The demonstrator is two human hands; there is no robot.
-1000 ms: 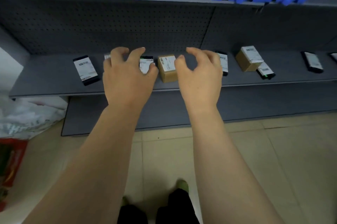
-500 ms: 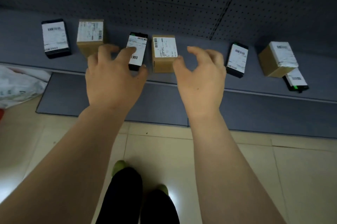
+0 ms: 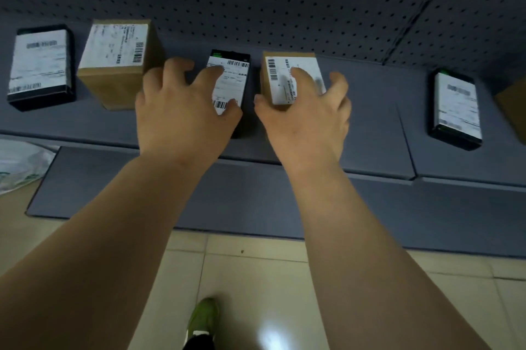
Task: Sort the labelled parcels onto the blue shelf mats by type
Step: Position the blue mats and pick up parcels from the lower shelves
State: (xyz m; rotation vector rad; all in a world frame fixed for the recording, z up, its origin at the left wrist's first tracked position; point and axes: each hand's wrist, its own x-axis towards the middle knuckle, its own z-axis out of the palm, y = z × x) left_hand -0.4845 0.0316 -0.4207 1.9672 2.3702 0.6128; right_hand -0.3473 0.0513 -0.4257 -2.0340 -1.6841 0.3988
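On the grey shelf (image 3: 370,133), the left hand (image 3: 182,110) curls its grip around a black parcel (image 3: 232,76) near the front edge, its long axis running front to back. The right hand (image 3: 307,116) grips a brown box (image 3: 280,73) just beside it. Both carry white barcode labels, the print too blurred to read.
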